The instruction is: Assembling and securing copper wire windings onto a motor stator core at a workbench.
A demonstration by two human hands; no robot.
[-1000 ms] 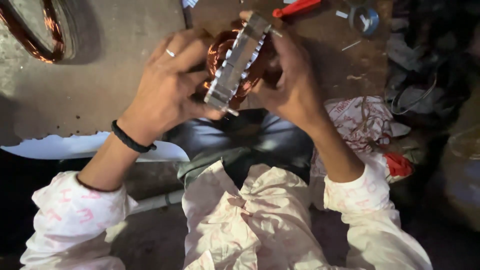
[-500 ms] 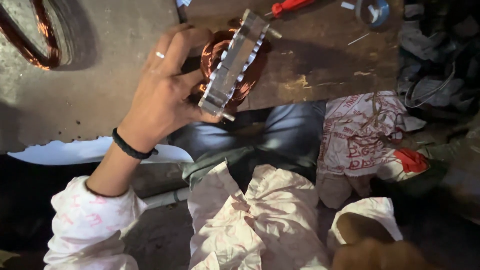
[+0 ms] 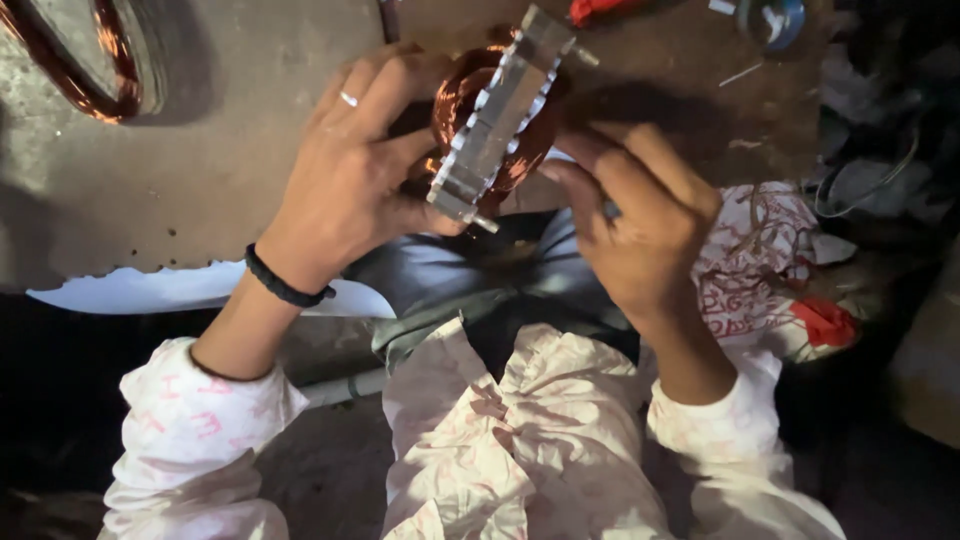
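Note:
My left hand (image 3: 345,180) grips a motor stator (image 3: 500,110), a grey laminated metal core with copper wire windings bulging on both sides, held edge-on over my lap. A ring sits on one finger and a black band on that wrist. My right hand (image 3: 630,225) is at the stator's right side, its fingertips touching the copper winding near the lower edge of the core.
A loose coil of copper wire (image 3: 85,70) lies on the grey floor at the top left. A red-handled tool (image 3: 600,10) and a roll of tape (image 3: 780,20) lie at the top. A patterned cloth (image 3: 770,270) and dark wires (image 3: 870,170) are at the right.
My right hand left the stator and dropped out of view half a second ago. It is now back at the stator's right side. The left hand kept its hold.

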